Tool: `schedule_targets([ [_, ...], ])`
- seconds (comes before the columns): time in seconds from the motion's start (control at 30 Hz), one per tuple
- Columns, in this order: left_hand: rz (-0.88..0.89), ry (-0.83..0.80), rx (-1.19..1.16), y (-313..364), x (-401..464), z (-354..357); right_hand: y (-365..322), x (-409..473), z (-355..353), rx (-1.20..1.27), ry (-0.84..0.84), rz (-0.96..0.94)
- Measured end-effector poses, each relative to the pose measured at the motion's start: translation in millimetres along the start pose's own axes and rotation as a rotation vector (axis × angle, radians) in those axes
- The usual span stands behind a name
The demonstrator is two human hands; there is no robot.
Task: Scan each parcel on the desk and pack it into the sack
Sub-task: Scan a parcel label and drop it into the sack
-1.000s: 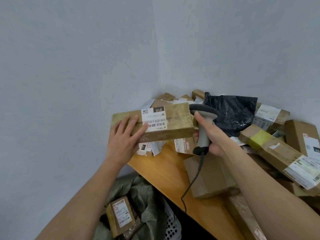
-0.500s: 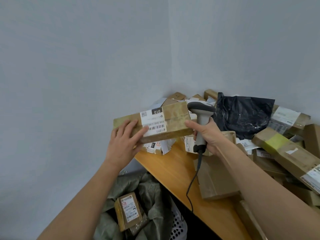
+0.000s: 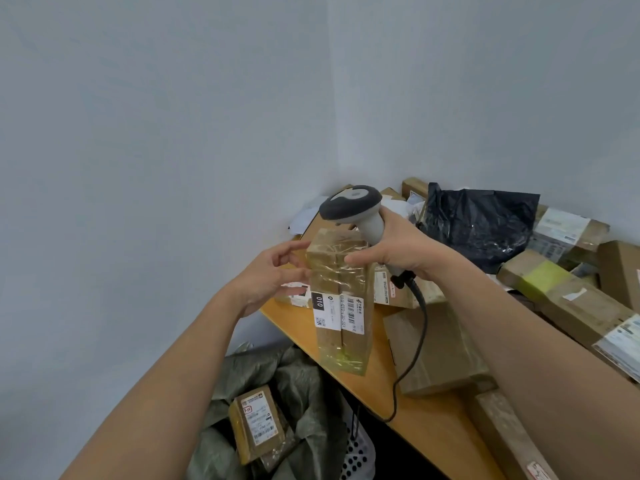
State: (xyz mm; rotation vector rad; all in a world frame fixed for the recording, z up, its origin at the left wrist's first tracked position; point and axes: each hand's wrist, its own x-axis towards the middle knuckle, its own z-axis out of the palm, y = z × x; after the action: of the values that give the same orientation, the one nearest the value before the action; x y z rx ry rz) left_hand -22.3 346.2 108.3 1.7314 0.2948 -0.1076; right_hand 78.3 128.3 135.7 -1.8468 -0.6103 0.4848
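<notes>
The taped cardboard parcel (image 3: 341, 299) hangs upright over the surface (image 3: 363, 386) edge, above the sack (image 3: 298, 389). The right hand (image 3: 398, 252) pinches its top while gripping the scanner (image 3: 356, 211); the left hand (image 3: 268, 275) spreads open beside it. Stiff and apparently light, its glossy tape looks slippery, so grasping across the narrow sides seems safest.

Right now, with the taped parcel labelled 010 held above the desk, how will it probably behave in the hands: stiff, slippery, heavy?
The taped parcel probably stays stiff: its edges look straight while it hangs upright. It may be slippery, since glossy clear tape covers it. It seems fairly light, as the right hand steadies it while gripping the scanner, the left hand beside it.
</notes>
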Motion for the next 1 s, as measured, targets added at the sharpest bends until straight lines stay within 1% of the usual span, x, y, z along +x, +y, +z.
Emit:
schedule_targets([
  [0.13,-0.031,-0.151,-0.051,-3.6,0.5,7.5,3.9,-1.2,7.1,-0.071,-0.097,-0.022],
  [0.2,-0.030,-0.218,-0.019,-3.9,0.3,8.4,2.4,-1.0,7.7,-0.122,-0.148,-0.027],
  [0.27,-0.017,-0.213,0.011,-4.9,0.0,7.1,-0.4,-1.9,6.9,-0.142,-0.184,-0.025],
  [0.33,-0.009,-0.141,-0.010,-7.7,0.6,4.7,-2.6,-2.5,8.1,-0.119,-0.178,-0.020],
  [0.4,-0.027,-0.031,-0.033,-15.0,1.3,2.0,-3.3,-2.6,12.0,-0.104,-0.124,0.011],
  [0.5,-0.127,0.200,-0.113,-36.7,1.1,-3.9,-2.7,-3.4,17.1,-0.078,-0.054,0.119],
  [0.57,-0.207,0.375,-0.247,-54.5,-0.3,-7.2,-1.9,-6.7,16.9,0.049,-0.041,0.199],
  [0.63,-0.271,0.483,-0.477,-68.6,-2.3,-10.0,-2.5,-11.7,16.2,0.159,-0.049,0.256],
  [0.7,-0.303,0.524,-0.683,-77.2,-5.7,-9.9,-4.1,-15.2,17.5,0.202,-0.067,0.277],
  [0.77,-0.317,0.566,-0.815,-80.5,-8.8,-5.9,-6.7,-16.1,21.1,0.222,-0.069,0.276],
  [0.87,-0.315,0.628,-0.929,-78.3,-8.7,1.8,-12.9,-16.7,24.6,0.238,-0.079,0.279],
  [1.0,-0.324,0.658,-0.964,-74.8,-6.8,6.1,-25.7,-20.5,23.0,0.279,-0.116,0.257],
])
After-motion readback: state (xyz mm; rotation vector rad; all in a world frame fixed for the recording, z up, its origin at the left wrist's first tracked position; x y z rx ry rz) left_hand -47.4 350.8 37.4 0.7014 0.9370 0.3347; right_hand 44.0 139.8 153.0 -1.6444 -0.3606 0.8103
